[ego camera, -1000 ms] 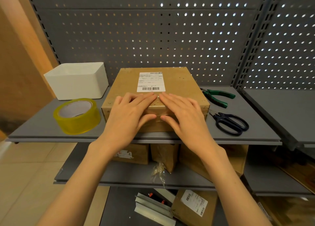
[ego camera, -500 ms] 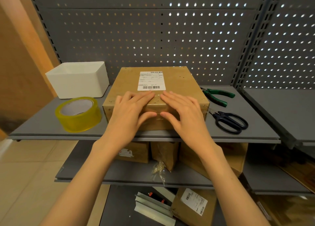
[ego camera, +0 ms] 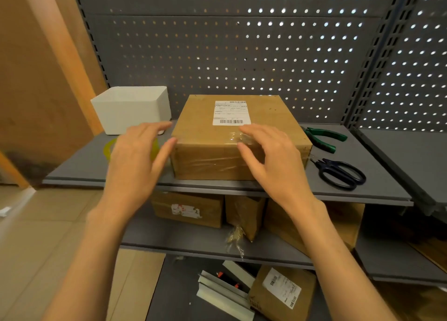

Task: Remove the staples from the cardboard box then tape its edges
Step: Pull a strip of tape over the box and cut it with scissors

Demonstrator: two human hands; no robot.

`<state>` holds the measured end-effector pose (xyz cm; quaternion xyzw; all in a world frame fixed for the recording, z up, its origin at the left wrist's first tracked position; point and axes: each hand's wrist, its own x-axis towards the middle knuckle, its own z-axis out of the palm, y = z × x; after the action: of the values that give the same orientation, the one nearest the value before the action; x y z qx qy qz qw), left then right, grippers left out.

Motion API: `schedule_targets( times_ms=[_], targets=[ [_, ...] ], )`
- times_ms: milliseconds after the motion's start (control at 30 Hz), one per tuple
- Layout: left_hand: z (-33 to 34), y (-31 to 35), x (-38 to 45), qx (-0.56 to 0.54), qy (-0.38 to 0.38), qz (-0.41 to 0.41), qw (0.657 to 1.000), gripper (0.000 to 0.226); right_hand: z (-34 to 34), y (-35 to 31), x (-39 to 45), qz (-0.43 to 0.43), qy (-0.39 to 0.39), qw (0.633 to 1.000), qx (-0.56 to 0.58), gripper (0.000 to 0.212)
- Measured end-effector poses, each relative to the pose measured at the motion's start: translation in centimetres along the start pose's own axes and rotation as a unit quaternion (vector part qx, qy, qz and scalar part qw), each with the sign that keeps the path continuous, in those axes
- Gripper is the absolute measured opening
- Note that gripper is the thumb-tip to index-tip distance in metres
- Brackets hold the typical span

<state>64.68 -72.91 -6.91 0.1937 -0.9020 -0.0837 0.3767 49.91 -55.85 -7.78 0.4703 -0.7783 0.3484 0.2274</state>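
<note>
A brown cardboard box [ego camera: 208,129] with a white shipping label stands on the grey shelf [ego camera: 387,182]. Clear tape runs over its front top edge and down the front face. My right hand [ego camera: 271,161] hovers open in front of the box's front edge, fingers spread. My left hand [ego camera: 137,156] is open to the left of the box, thumb near its left front corner, and covers most of the yellow tape roll [ego camera: 107,149]. Green-handled pliers [ego camera: 321,139] and black scissors [ego camera: 343,174] lie to the right of the box.
A white bin [ego camera: 130,111] stands at the back left of the shelf. A perforated grey panel forms the back wall. Lower shelves hold more cardboard boxes [ego camera: 188,208] and metal strips [ego camera: 222,294]. A wooden wall rises on the left.
Both hands have lifted off the taped front edge of the box. My left hand moved left, over the tape roll; my right hand drew back slightly. The view shifted left.
</note>
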Motion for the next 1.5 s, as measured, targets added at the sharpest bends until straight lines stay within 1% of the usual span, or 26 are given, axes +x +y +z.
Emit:
schedule_targets(
  times_ms=[100, 167, 267, 433, 567, 700, 767, 867, 967, 1033, 1100, 1167, 1233, 1300, 1400, 1500],
  targets=[
    [-0.9, -2.6, -0.9, 0.114, 0.008, -0.015, 0.993, 0.026, 1.0, -2.2, 0.8, -0.042, 0.011, 0.997, -0.062, 0.023],
    [-1.3, -4.0, -1.5, 0.150, 0.006, -0.015, 0.989, 0.020, 1.8, -3.6, 1.3, -0.057, 0.014, 0.995, -0.079, 0.018],
    [-1.9, -5.5, -2.1, 0.172, -0.003, -0.025, 0.985, 0.016, 3.0, -5.2, 1.8, -0.074, 0.015, 0.993, -0.091, 0.013],
    [-2.0, -7.1, -2.0, 0.169, -0.032, -0.021, 0.985, 0.020, 4.8, -7.3, 2.3, -0.088, 0.025, 0.991, -0.098, 0.010],
    [-1.0, -8.1, -1.2, 0.137, -0.076, -0.012, 0.988, 0.031, 5.9, -8.4, 2.7, -0.082, 0.022, 0.992, -0.093, 0.014],
    [0.6, -8.9, -0.2, 0.101, -0.111, 0.002, 0.989, 0.038, 6.8, -8.8, 2.6, -0.078, 0.033, 0.992, -0.090, 0.013],
    [1.2, -9.0, 0.5, 0.087, -0.133, 0.002, 0.987, 0.036, 6.9, -8.8, 2.4, -0.077, 0.035, 0.992, -0.091, 0.012],
    [1.7, -9.0, 1.2, 0.069, -0.148, 0.006, 0.987, 0.023, 6.7, -8.7, 2.6, -0.069, 0.027, 0.993, -0.094, 0.012],
    [2.0, -9.3, 1.5, 0.082, -0.157, -0.003, 0.984, 0.025, 6.4, -8.5, 2.9, -0.062, 0.027, 0.993, -0.097, 0.012],
    [1.9, -9.3, 1.5, 0.084, -0.142, -0.021, 0.986, 0.032, 6.2, -8.3, 3.0, -0.061, 0.033, 0.994, -0.089, 0.012],
    [1.1, -8.8, 1.7, 0.031, -0.105, -0.052, 0.993, 0.034, 6.0, -8.3, 3.1, -0.064, 0.042, 0.995, -0.067, 0.012],
    [-0.2, -8.0, 2.1, -0.025, -0.038, -0.056, 0.997, 0.026, 5.7, -8.4, 3.3, -0.061, 0.044, 0.997, -0.024, 0.013],
    [-2.0, -6.8, 2.5, -0.064, 0.031, -0.056, 0.996, 0.019, 5.2, -8.6, 3.6, -0.052, 0.043, 0.997, 0.044, 0.015],
    [-3.8, -5.1, 2.7, -0.102, 0.079, -0.056, 0.990, 0.020, 4.5, -8.8, 4.0, -0.048, 0.049, 0.992, 0.106, 0.014],
    [-5.0, -2.1, 2.0, -0.140, 0.114, -0.065, 0.981, 0.027, 3.3, -9.0, 4.1, -0.057, 0.046, 0.984, 0.163, 0.014],
    [-4.9, 1.4, 0.7, -0.152, 0.138, -0.059, 0.977, 0.025, 1.7, -8.6, 3.9, -0.076, 0.037, 0.977, 0.197, 0.017]
  ],
)
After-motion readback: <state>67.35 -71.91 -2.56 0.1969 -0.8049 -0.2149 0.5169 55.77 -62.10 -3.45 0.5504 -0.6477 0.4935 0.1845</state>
